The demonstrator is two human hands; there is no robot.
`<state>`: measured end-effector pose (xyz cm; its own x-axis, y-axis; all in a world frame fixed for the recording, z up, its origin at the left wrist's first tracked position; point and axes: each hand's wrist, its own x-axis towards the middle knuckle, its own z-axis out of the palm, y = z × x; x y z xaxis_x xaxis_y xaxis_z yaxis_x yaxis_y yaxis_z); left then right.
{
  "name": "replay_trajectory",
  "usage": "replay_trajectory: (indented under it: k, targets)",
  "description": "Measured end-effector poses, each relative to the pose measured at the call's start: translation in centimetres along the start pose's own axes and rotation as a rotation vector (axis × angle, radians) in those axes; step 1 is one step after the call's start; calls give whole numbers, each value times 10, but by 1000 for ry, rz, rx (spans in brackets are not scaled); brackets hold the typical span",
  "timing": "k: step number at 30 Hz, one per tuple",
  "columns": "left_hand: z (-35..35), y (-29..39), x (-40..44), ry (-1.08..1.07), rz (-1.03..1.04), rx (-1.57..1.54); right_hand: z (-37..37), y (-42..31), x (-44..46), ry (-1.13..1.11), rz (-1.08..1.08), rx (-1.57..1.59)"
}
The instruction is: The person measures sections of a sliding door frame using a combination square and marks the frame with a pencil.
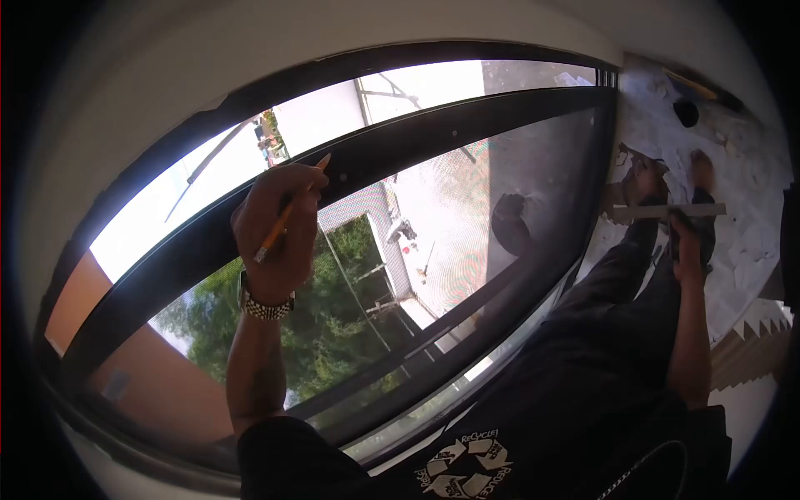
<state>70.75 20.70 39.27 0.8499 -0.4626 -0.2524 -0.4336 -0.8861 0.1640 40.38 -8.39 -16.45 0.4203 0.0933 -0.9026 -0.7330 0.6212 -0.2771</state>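
My left hand is closed round a yellow pencil, whose sharpened tip points up at the dark window frame. The pencil's eraser end sticks out near my wrist, above a metal watch. Two small light marks or holes show on the frame to the right of that hand. Lower on the right, my right hand is closed on a long, thin, light-coloured strip, held crosswise above my feet. What the strip is made of cannot be told.
Behind the frame are glass and mesh, with greenery and a pale building outside. A whitish, littered floor lies around my bare feet. A stepped, light-brown object stands at the right edge.
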Motion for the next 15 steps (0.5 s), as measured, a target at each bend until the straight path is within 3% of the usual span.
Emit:
replay_trajectory:
  k: [5,7,15]
  targets:
    - [-7,3,15,-14,81,176,-9,4,-3,32,-24,-38]
    - [1,13,26,71,-17,-32,-12,4,-2,35,-44,-23]
    - [8,17,44,84,-32,-17,-21,10,6,1,-39,61]
